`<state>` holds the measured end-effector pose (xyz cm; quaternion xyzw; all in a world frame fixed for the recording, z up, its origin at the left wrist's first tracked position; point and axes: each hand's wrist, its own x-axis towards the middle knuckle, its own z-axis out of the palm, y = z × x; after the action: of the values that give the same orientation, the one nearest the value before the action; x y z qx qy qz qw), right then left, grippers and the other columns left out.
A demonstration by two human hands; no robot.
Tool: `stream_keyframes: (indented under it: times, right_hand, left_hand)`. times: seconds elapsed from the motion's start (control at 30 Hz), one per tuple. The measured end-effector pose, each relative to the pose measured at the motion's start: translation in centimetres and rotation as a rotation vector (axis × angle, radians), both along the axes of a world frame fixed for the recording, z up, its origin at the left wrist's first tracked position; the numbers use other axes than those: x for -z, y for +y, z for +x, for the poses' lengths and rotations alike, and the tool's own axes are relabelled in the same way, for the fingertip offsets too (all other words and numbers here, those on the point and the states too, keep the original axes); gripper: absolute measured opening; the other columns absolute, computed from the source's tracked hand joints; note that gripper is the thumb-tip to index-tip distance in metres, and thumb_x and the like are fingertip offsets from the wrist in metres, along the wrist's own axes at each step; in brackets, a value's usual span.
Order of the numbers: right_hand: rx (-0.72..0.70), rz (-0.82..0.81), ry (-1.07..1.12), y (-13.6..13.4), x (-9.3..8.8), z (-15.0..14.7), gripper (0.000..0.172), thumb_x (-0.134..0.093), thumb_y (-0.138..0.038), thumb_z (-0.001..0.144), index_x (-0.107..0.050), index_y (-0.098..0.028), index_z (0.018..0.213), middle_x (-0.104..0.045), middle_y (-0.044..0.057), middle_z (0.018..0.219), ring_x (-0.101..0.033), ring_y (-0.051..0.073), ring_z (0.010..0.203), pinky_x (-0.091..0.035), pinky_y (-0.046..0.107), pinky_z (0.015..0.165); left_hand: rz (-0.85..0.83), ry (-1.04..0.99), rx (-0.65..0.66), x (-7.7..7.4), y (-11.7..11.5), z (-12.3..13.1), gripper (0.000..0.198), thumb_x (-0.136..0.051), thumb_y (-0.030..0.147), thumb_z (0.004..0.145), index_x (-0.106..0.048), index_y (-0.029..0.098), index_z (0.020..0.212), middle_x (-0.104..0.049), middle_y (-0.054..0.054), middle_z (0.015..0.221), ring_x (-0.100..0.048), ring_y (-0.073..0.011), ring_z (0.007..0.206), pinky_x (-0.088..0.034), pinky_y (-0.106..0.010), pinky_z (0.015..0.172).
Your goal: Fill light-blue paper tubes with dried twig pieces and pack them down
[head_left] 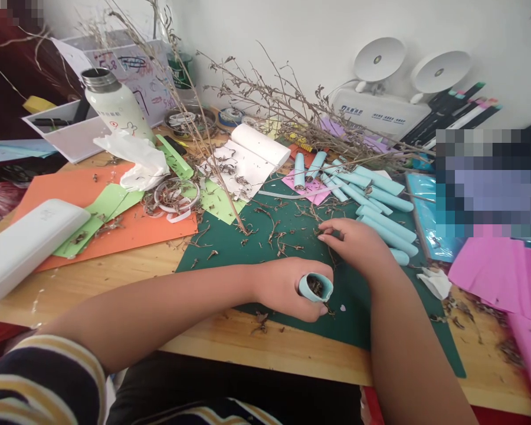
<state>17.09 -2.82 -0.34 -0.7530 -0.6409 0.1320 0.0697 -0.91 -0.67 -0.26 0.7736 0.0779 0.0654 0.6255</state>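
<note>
My left hand is wrapped round a light-blue paper tube, its mouth facing up toward me. Crumbled dry leaves show inside the tube. Above and to the right of it, my right hand pinches a small bit of dried leaf just over the green cutting mat. Dry leaf scraps and twigs lie scattered on the mat round both hands. Beyond my right hand rests a pile of more light-blue paper tubes, several of them stacked on each other.
Long dry branches lean across the back, before a white router-like device. At left stand a white bottle, crumpled tissue, orange paper and a white case. Pink paper lies at the right edge.
</note>
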Motion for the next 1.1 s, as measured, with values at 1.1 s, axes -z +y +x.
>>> stream_keyframes:
  times: [1.1]
  right_hand:
    - [-0.042,0.065,-0.313,0.1,0.3,-1.5,0.022,-0.038,-0.028,0.077,-0.058,-0.024,0.086,-0.062,0.004,0.092,-0.050,0.024,0.085,-0.028,0.035,0.063]
  left_hand:
    - [-0.010,-0.001,0.001,0.1,-0.1,0.0,0.013,-0.054,0.020,0.058,-0.042,0.016,0.062,-0.044,0.004,0.057,-0.038,-0.0074,0.053,-0.033,-0.020,0.050]
